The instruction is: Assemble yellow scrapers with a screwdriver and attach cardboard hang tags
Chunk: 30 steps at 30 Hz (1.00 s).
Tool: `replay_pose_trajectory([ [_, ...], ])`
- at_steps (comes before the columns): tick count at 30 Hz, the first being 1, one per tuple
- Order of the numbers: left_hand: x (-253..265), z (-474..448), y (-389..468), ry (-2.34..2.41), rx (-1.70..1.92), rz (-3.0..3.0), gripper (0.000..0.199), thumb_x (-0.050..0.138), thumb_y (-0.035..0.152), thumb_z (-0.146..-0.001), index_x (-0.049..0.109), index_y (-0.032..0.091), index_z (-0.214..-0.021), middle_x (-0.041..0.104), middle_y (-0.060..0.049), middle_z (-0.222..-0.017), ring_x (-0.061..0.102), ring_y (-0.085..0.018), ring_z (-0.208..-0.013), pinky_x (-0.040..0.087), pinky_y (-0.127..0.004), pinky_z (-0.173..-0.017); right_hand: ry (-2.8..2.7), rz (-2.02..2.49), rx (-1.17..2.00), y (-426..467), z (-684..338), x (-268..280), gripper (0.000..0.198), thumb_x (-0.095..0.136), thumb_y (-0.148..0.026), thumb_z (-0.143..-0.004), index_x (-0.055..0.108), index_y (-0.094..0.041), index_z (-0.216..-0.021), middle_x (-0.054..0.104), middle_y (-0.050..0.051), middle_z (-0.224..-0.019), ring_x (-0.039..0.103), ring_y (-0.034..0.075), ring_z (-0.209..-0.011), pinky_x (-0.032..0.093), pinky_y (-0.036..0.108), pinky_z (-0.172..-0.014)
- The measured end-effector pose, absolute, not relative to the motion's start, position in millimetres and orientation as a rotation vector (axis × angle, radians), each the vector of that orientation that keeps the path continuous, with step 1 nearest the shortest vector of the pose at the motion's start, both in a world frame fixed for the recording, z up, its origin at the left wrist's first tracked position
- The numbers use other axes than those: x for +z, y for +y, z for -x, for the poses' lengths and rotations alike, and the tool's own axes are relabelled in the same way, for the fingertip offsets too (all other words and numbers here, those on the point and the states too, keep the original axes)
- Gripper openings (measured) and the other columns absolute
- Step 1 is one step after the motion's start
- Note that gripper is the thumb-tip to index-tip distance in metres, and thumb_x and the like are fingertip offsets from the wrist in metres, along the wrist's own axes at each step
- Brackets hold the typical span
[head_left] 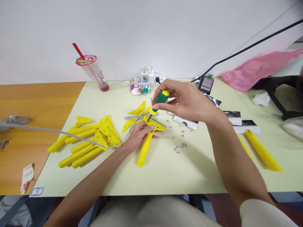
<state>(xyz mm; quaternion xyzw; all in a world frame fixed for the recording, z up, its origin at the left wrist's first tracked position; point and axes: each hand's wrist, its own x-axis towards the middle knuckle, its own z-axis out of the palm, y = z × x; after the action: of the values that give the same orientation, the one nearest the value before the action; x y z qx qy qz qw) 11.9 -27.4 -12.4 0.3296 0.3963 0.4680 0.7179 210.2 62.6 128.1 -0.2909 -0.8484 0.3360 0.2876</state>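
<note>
With fingers wrapped round its head, my left hand point(139, 135) holds a yellow scraper point(145, 149) with a metal blade edge, its handle toward me. My right hand point(181, 97) grips a green and yellow screwdriver point(161, 100) from above; its tip meets the scraper head near the left end. Just behind lie loose yellow head pieces point(137, 108) and flat grey blades point(153, 118). Small metal screws or nuts point(184, 145) are scattered to the right of the scraper. Several yellow scraper handles point(82, 130) are piled to the left.
A cup with a red straw point(94, 71) stands at the back left. A white power strip point(144, 77), a phone point(205, 84) and flat packages point(246, 126) lie behind and right. A yellow handle point(262, 151) rests at right. A grey cable point(59, 131) crosses my left forearm.
</note>
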Motion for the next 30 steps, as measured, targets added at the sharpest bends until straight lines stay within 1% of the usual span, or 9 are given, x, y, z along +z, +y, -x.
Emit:
replay_pose_trajectory([
  [2, -11, -12, -28, 0.878, 1.032, -0.731, 0.039, 0.088, 0.039, -0.084, 0.074, 0.013, -0.11, 0.08, -0.017, -0.119, 0.076, -0.039, -0.119, 0.07, -0.042, -0.083, -2.243, 0.786, 0.887, 64, -210, 127, 0.025, 0.081, -0.045, -0.09, 0.075, -0.025, -0.104, 0.079, 0.003, -0.108, 0.07, 0.024, -0.095, 0.055, 0.036, -0.079],
  [7, -12, -12, -27, 0.879, 1.067, -0.699, 0.038, 0.088, 0.048, -0.086, 0.07, 0.014, -0.091, 0.081, -0.015, -0.105, 0.077, -0.039, -0.117, 0.07, -0.042, -0.084, -2.215, 0.827, 0.895, 64, -211, 129, 0.03, 0.084, -0.05, -0.085, 0.076, -0.026, -0.101, 0.079, 0.003, -0.103, 0.071, 0.024, -0.091, 0.055, 0.036, -0.075],
  [10, -14, -12, -27, 0.884, 1.081, -0.689, 0.042, 0.086, 0.052, -0.088, 0.071, 0.013, -0.096, 0.081, -0.015, -0.104, 0.078, -0.039, -0.117, 0.07, -0.043, -0.085, -2.216, 0.88, 0.895, 66, -213, 131, 0.036, 0.085, -0.056, -0.084, 0.076, -0.025, -0.099, 0.077, 0.004, -0.097, 0.07, 0.023, -0.087, 0.052, 0.034, -0.07],
  [13, -16, -12, -27, 0.89, 1.094, -0.686, 0.043, 0.085, 0.051, -0.089, 0.072, 0.013, -0.102, 0.08, -0.015, -0.104, 0.078, -0.038, -0.115, 0.071, -0.041, -0.081, -2.241, 0.969, 0.86, 71, -219, 131, 0.038, 0.087, -0.056, -0.082, 0.074, -0.023, -0.096, 0.073, 0.002, -0.086, 0.067, 0.02, -0.078, 0.047, 0.032, -0.064],
  [16, -17, -11, -27, 0.889, 1.11, -0.68, 0.041, 0.086, 0.05, -0.088, 0.072, 0.013, -0.099, 0.079, -0.013, -0.096, 0.079, -0.039, -0.113, 0.071, -0.038, -0.076, -2.276, 1.061, 0.869, 78, -225, 127, 0.039, 0.089, -0.055, -0.081, 0.072, -0.023, -0.094, 0.068, 0.0, -0.078, 0.067, 0.019, -0.072, 0.042, 0.03, -0.058],
  [18, -17, -11, -26, 0.887, 1.113, -0.682, 0.041, 0.086, 0.05, -0.088, 0.072, 0.013, -0.098, 0.08, -0.013, -0.098, 0.079, -0.039, -0.113, 0.071, -0.038, -0.077, -2.286, 1.093, 0.979, 83, -230, 123, 0.04, 0.089, -0.056, -0.081, 0.07, -0.024, -0.096, 0.069, 0.001, -0.077, 0.07, 0.02, -0.07, 0.043, 0.029, -0.055],
  [20, -15, -11, -26, 0.883, 1.109, -0.689, 0.043, 0.086, 0.051, -0.088, 0.072, 0.013, -0.1, 0.081, -0.016, -0.107, 0.079, -0.039, -0.114, 0.071, -0.038, -0.079, -2.28, 1.115, 1.128, 89, -233, 119, 0.042, 0.089, -0.058, -0.081, 0.069, -0.025, -0.098, 0.072, 0.002, -0.08, 0.074, 0.022, -0.07, 0.048, 0.03, -0.055],
  [24, -12, -12, -27, 0.884, 1.101, -0.704, 0.046, 0.086, 0.053, -0.087, 0.072, 0.012, -0.104, 0.08, -0.019, -0.118, 0.079, -0.038, -0.114, 0.07, -0.036, -0.077, -2.291, 1.158, 1.268, 97, -236, 113, 0.044, 0.085, -0.064, -0.082, 0.071, -0.025, -0.098, 0.077, 0.005, -0.084, 0.076, 0.025, -0.069, 0.055, 0.034, -0.06],
  [30, -16, -12, -27, 0.867, 1.117, -0.72, 0.047, 0.084, 0.057, -0.087, 0.073, 0.012, -0.098, 0.081, -0.019, -0.111, 0.078, -0.038, -0.116, 0.07, -0.034, -0.075, -2.458, 1.233, 1.226, 106, -239, 110, 0.056, 0.068, -0.077, -0.09, 0.073, -0.022, -0.091, 0.076, 0.006, -0.072, 0.073, 0.023, -0.065, 0.051, 0.033, -0.061],
])
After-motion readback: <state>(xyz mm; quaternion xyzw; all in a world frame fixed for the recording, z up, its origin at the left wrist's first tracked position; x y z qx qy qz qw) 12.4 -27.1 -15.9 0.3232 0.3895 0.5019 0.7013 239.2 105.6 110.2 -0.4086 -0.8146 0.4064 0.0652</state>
